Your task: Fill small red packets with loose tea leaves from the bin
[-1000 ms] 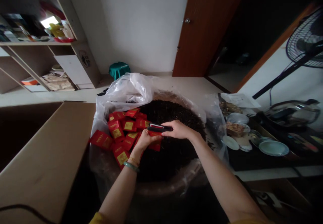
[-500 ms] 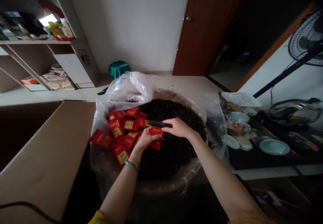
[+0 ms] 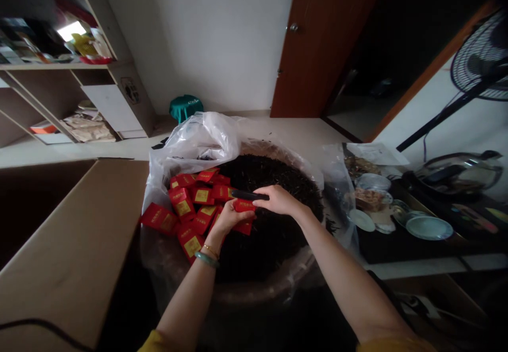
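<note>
A person's bare hands meet above a broad round container (image 3: 257, 292) lined with clear plastic sheeting (image 3: 214, 137) and filled with dark, dry, loose material (image 3: 265, 174). The left hand (image 3: 227, 218), a green bangle (image 3: 207, 260) at its wrist, grips a red packet (image 3: 243, 205) near the middle of the container, while the right hand (image 3: 278, 200) is closed around the end of a slim black tool (image 3: 248, 196) that lies across the packet's upper edge. The hands are close together, each clamped on its own object; whether their fingertips touch cannot be told. With the tool set along the packet's top, both hands are occupied with the same packet, its printed front partly in view below the tool; whether that edge is open or sealed cannot be seen. Another red packet (image 3: 244, 227) shows just beneath the held one, and a loose heap of red packets (image 3: 182, 207) with gold panels lies beside the left hand, overlapping at varied angles. A cardboard box (image 3: 75, 225) stands open to the left, and a pale dish (image 3: 428, 227) rests among other containers on a dark surface (image 3: 389, 249) to the right.
</note>
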The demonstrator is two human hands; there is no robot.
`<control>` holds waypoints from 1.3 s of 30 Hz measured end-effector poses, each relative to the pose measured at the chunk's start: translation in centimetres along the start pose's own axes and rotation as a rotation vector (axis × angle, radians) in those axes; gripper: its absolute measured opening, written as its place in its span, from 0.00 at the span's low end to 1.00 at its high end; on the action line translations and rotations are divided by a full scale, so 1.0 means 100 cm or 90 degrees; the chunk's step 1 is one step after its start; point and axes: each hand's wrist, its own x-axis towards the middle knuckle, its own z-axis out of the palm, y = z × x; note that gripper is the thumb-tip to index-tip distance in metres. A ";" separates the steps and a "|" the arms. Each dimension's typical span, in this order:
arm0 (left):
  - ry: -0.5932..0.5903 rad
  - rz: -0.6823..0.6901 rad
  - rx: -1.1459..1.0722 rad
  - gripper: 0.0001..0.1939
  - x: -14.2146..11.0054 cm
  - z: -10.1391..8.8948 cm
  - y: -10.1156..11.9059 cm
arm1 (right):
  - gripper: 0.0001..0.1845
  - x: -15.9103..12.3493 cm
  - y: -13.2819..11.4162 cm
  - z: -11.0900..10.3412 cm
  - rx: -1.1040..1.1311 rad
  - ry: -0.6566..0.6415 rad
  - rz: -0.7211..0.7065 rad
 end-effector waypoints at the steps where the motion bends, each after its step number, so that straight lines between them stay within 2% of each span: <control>1: -0.003 -0.004 -0.001 0.23 0.000 0.000 0.000 | 0.18 0.000 0.001 0.000 0.008 -0.002 -0.002; 6: -0.002 -0.016 0.005 0.23 -0.002 0.002 0.003 | 0.18 0.001 0.002 0.000 0.004 0.009 0.007; 10: 0.067 0.038 0.004 0.22 -0.001 0.002 0.007 | 0.16 0.002 0.002 0.002 -0.002 0.001 0.003; 13: 0.072 0.070 -0.001 0.22 0.000 0.003 0.010 | 0.16 0.002 0.003 0.004 0.008 0.006 0.005; 16: 0.059 0.056 -0.010 0.21 0.000 0.003 0.011 | 0.16 0.002 0.004 0.006 0.024 -0.001 0.017; 22: 0.092 0.044 -0.028 0.23 0.001 0.001 0.007 | 0.21 0.004 0.006 0.010 0.035 0.005 0.025; 29: 0.084 0.031 -0.015 0.22 0.001 0.000 0.006 | 0.18 -0.004 0.004 0.013 0.058 0.000 0.063; 36: 0.079 0.049 -0.015 0.22 -0.001 0.000 0.008 | 0.21 -0.007 0.008 0.016 0.179 -0.006 0.078; 39: 0.106 0.078 -0.029 0.21 0.001 -0.002 0.008 | 0.20 -0.007 0.012 0.013 0.268 -0.017 0.104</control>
